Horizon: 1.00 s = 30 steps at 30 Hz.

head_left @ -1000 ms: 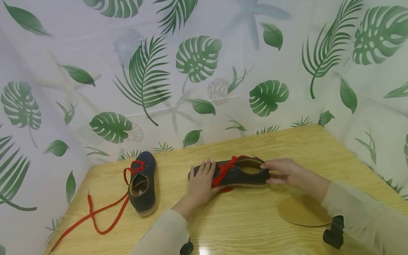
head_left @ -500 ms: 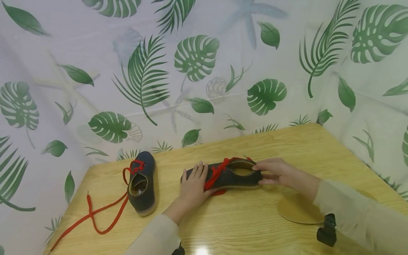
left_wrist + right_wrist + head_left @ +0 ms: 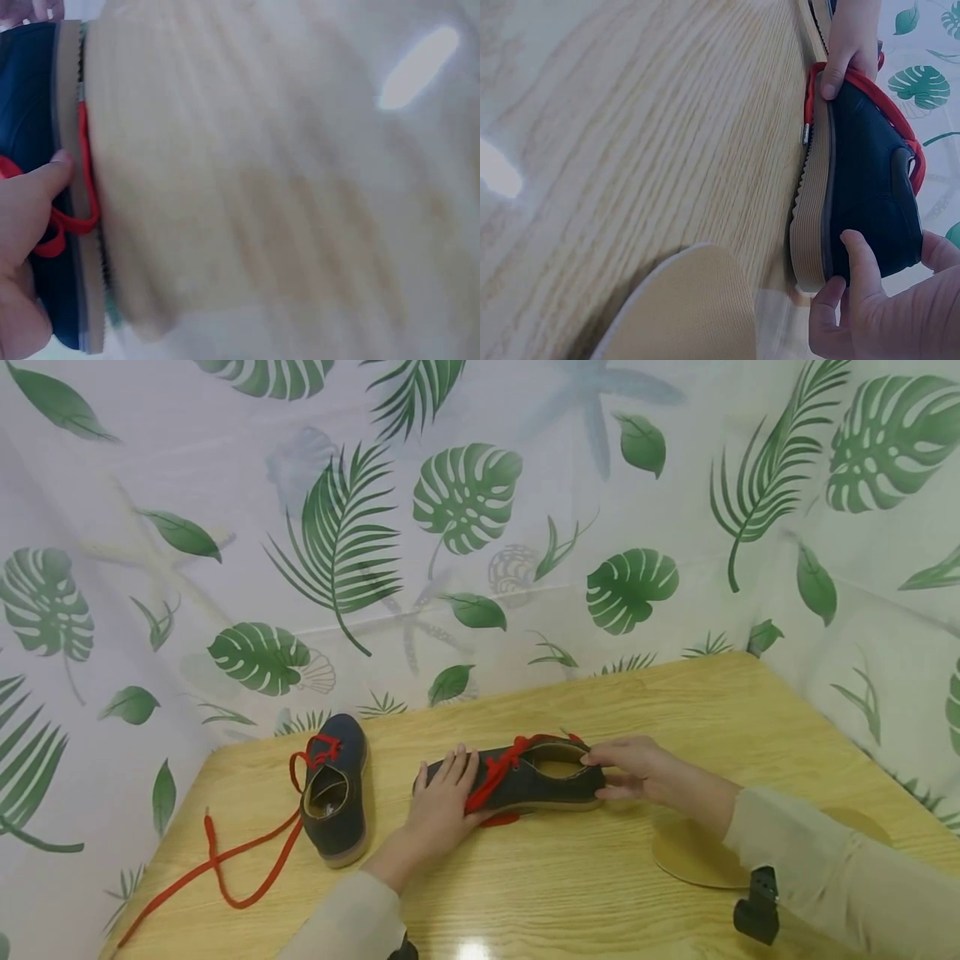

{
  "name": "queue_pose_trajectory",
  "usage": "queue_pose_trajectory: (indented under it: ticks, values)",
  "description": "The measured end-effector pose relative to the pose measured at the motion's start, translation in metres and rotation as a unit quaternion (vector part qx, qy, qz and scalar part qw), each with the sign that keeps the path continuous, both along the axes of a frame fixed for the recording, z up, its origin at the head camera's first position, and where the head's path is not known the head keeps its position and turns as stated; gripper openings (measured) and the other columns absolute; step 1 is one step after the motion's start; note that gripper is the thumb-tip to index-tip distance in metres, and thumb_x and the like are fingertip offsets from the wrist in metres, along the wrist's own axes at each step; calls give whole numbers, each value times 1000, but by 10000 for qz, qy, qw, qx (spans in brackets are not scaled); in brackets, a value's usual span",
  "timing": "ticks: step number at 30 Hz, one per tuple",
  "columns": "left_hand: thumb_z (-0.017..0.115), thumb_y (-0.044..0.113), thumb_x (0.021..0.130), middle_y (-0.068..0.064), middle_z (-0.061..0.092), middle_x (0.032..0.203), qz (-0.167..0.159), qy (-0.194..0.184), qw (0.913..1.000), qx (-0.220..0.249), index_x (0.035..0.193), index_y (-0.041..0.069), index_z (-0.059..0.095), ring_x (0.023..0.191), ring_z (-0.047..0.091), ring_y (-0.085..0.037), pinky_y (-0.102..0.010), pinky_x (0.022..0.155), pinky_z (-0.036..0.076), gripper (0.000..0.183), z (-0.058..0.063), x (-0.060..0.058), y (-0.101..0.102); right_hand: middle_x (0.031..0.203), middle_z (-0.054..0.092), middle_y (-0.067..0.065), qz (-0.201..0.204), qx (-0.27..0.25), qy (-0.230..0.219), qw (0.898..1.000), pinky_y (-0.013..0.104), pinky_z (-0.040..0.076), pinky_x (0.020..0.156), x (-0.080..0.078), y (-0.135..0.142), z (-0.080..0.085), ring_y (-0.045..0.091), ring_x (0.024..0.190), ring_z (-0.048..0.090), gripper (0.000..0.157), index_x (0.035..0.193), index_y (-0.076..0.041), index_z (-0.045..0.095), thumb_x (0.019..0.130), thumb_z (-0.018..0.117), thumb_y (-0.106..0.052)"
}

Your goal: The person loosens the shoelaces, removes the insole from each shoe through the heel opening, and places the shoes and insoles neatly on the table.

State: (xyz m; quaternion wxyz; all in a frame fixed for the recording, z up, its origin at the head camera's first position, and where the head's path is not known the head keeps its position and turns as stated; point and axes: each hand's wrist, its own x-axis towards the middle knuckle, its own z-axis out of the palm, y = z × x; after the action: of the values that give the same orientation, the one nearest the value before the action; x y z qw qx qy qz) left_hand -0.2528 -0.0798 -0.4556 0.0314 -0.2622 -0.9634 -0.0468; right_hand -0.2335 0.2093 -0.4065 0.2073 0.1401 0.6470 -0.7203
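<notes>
A dark navy shoe [image 3: 558, 789] with red laces [image 3: 487, 785] and a tan sole rests on the table, toe to the left. My left hand [image 3: 441, 806] grips its toe end, fingers over the upper and thumb along the near side. In the left wrist view that thumb [image 3: 52, 178] presses by the sole edge, beside a loop of lace. My right hand [image 3: 637, 768] holds the heel, fingertips at the collar and at the back. The right wrist view shows the heel [image 3: 870, 225] between thumb and fingers. The shoe's far side is hidden.
A matching shoe [image 3: 337, 818] stands to the left, its long red lace [image 3: 258, 893] trailing over the wooden table [image 3: 570, 893]. A tan insole [image 3: 690, 858] lies partly under the right sleeve [image 3: 810, 852]. Leaf-patterned cloth [image 3: 525, 635] borders the table's back and sides.
Both hands have slid the shoe to the left along the table, toward the other shoe. The matching shoe and the insole have stayed in place.
</notes>
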Motion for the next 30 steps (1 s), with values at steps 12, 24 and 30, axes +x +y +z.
queue_pose_trajectory:
  ticks: [12, 24, 30]
  values:
    - [47, 25, 100, -21, -1, 157, -585, -2491, 9667, 92, 151, 1, 9, 145, -1, -34, -61, 113, 0, 68, 49, -9, -11, 124, 42, 13, -13, -18, -128, 9999, 35, 55, 79, -3, 1, 4, 18, 88, 58, 19, 104, -3, 65, 86, 68, -7]
    - [48, 0, 96, -20, 66, 113, -24, -2834, 8901, 3571, 124, -2, 58, 89, 67, -24, -28, 76, 55, 30, 47, -16, -41, 120, 44, 10, 38, 21, -220, 9997, 34, 55, 79, -3, 1, 7, 18, 90, 59, 26, 112, -1, 62, 87, 66, -9]
    - [46, 8, 99, -25, 64, 113, 117, -4227, 7846, 4533, 131, -13, 42, 93, 69, -20, -35, 82, 55, 38, 43, -5, -53, 119, 45, 9, 49, 34, -250, 9997, 33, 55, 80, -3, 1, 7, 18, 91, 59, 34, 119, 2, 57, 88, 64, -10]
